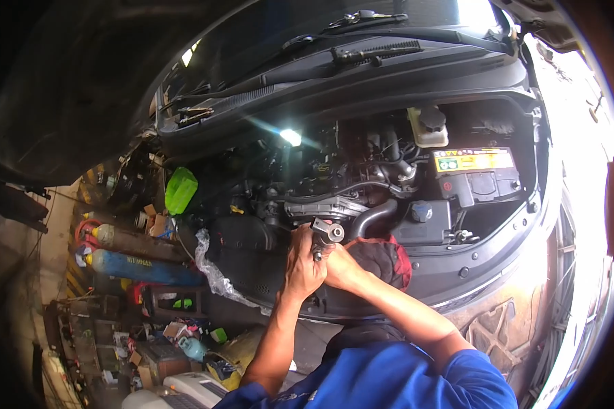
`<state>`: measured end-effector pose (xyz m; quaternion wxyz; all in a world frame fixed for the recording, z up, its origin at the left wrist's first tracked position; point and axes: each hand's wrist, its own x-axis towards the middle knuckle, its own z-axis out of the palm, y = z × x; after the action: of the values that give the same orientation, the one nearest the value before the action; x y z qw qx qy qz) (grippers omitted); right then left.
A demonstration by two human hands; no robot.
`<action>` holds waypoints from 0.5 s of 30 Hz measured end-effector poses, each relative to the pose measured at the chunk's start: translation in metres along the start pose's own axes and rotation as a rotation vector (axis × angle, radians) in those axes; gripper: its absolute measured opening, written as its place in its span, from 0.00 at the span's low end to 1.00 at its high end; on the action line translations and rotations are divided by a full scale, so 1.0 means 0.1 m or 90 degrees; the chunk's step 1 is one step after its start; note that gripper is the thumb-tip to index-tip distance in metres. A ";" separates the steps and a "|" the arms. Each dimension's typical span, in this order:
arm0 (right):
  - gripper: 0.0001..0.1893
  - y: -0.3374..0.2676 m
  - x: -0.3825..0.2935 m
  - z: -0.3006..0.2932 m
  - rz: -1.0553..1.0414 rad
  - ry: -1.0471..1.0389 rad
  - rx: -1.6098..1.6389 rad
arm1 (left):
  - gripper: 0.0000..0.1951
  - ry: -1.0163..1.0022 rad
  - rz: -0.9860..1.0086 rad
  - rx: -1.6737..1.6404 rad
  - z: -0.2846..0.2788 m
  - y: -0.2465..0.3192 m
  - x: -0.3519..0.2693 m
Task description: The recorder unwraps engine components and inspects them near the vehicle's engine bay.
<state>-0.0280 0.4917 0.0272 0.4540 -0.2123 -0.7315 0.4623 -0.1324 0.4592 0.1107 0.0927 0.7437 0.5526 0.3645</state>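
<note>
Over the front edge of the open engine bay, my two hands are together around a metal fuel injector point(332, 233). Its round end and dark connector block point up towards me. My left hand point(304, 268) wraps the injector from the left side. My right hand point(342, 268) closes on it from the right, its fingers partly hidden. Just beyond the hands lies the engine point(332, 171), with a grey metal housing point(325, 207) and a black curved hose point(373, 217). A red and black cloth item point(381, 258) rests on the front panel beside my right wrist.
A bright work lamp point(290, 137) shines over the engine. To the right sit a battery point(478, 186), a coolant reservoir point(422, 225) and a brake fluid reservoir point(429, 130). Clear plastic film point(212, 266) and a green object point(182, 190) lie left; gas cylinders point(143, 267) are beyond.
</note>
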 end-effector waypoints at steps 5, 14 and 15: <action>0.29 -0.34 -0.41 -0.39 0.023 -0.062 -0.352 | 0.21 -0.082 0.017 -0.030 -0.26 -0.08 -0.03; 0.38 -0.10 -1.08 -0.49 0.100 -0.087 -0.560 | 0.47 0.010 -0.027 -0.115 -0.40 -0.51 -0.37; 0.38 -0.06 -1.09 -0.48 0.103 -0.086 -0.555 | 0.46 0.006 -0.028 -0.109 -0.45 -0.57 -0.40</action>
<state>0.0682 0.4325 -0.0105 0.2358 -0.4098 -0.8670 0.1575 -0.2093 0.4332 0.0941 0.1611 0.7191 0.5358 0.4120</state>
